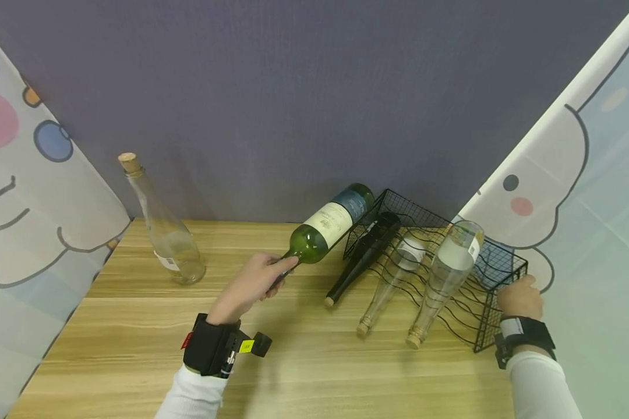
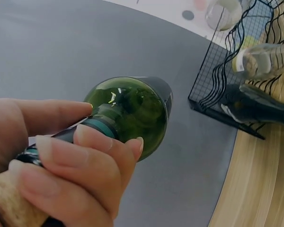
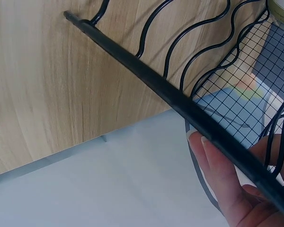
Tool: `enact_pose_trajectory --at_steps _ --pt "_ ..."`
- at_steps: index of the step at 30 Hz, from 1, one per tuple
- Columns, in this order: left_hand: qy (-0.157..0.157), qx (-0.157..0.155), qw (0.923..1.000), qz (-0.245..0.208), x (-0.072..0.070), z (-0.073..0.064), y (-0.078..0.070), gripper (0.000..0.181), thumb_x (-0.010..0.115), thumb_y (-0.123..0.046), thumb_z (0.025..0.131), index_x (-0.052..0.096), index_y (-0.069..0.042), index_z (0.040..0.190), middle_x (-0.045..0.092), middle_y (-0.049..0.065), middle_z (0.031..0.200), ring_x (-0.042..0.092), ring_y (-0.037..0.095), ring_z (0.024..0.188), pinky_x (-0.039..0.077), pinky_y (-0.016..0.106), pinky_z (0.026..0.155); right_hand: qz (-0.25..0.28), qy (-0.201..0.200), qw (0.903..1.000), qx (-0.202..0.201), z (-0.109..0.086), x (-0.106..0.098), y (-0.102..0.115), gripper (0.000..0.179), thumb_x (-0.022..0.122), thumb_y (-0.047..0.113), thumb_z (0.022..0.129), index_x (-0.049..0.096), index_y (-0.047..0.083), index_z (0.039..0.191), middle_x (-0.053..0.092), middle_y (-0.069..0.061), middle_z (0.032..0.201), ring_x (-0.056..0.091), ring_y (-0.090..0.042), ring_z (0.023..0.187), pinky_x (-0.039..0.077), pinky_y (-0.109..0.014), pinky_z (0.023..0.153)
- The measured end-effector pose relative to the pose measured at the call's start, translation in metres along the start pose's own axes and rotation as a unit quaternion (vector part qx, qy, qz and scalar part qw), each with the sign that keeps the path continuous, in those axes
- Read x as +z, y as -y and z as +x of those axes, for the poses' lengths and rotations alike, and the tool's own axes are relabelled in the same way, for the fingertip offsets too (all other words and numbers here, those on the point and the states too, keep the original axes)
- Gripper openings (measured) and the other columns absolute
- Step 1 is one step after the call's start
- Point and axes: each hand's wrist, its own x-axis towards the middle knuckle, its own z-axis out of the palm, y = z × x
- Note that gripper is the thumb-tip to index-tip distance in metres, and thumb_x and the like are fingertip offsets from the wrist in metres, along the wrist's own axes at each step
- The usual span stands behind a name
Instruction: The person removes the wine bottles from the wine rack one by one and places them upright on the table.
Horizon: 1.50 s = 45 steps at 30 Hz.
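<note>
My left hand (image 1: 254, 284) grips the neck of a green wine bottle (image 1: 329, 224), whose base points up and to the right beside the rack. In the left wrist view the fingers wrap the neck just above its cork (image 2: 15, 201). My right hand (image 1: 521, 298) holds the right end of a black wire wine rack (image 1: 490, 302); in the right wrist view the fingers (image 3: 217, 170) lie along its thick side bar (image 3: 156, 85). Resting in the rack, necks toward me, are a dark bottle (image 1: 369, 250), a clear bottle (image 1: 395, 276) and another clear bottle (image 1: 448, 273).
A corked clear bottle (image 1: 170, 238) stands upright on the wooden table (image 1: 136, 343) at the left. Behind the table rises a grey panel (image 1: 272, 105). Printed white sheets (image 1: 597, 233) hang at both sides, the right one close to my right hand.
</note>
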Motion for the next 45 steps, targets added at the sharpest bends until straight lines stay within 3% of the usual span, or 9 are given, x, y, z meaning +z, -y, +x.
enact_pose_trajectory --at_steps 15,33,39,45 --pt "-0.031 -0.029 0.999 0.012 -0.023 -0.008 0.002 0.036 0.056 -0.037 0.096 0.056 -0.007 0.076 0.046 -0.004 0.055 0.036 0.009 0.043 0.028 0.02 0.041 -0.007 0.001 0.9998 0.016 0.006 0.0 0.0 0.057 0.044 0.009 0.093 0.017 -0.025 0.13 0.044 -0.058 0.11 0.05 -0.065 0.096 0.05 -0.065 0.074" --pt "-0.059 -0.055 0.9954 0.051 -0.032 -0.009 0.016 0.033 0.055 -0.034 0.097 0.058 -0.003 0.084 0.043 -0.004 0.055 0.036 0.01 0.046 0.031 0.022 0.046 -0.005 -0.017 0.9998 0.008 0.006 0.005 -0.002 0.055 0.042 0.01 0.094 0.02 -0.025 0.129 0.045 -0.057 0.108 0.05 -0.066 0.095 0.05 -0.065 0.072" --pt "-0.071 -0.073 0.9929 0.062 -0.033 -0.009 0.021 0.034 0.056 -0.032 0.096 0.054 -0.005 0.076 0.044 -0.004 0.054 0.037 0.01 0.045 0.031 0.023 0.046 -0.004 -0.014 0.9999 0.004 0.005 0.004 -0.002 0.055 0.043 0.009 0.093 0.019 -0.026 0.129 0.045 -0.057 0.107 0.05 -0.066 0.094 0.049 -0.065 0.071" --pt "-0.08 -0.072 0.9915 0.074 -0.034 -0.007 0.027 0.036 0.057 -0.031 0.096 0.053 -0.007 0.071 0.045 -0.003 0.053 0.037 0.01 0.044 0.03 0.023 0.045 -0.003 -0.016 0.9999 -0.003 0.003 0.003 -0.002 0.054 0.043 0.008 0.092 0.02 -0.027 0.127 0.045 -0.058 0.105 0.05 -0.067 0.092 0.049 -0.065 0.069"
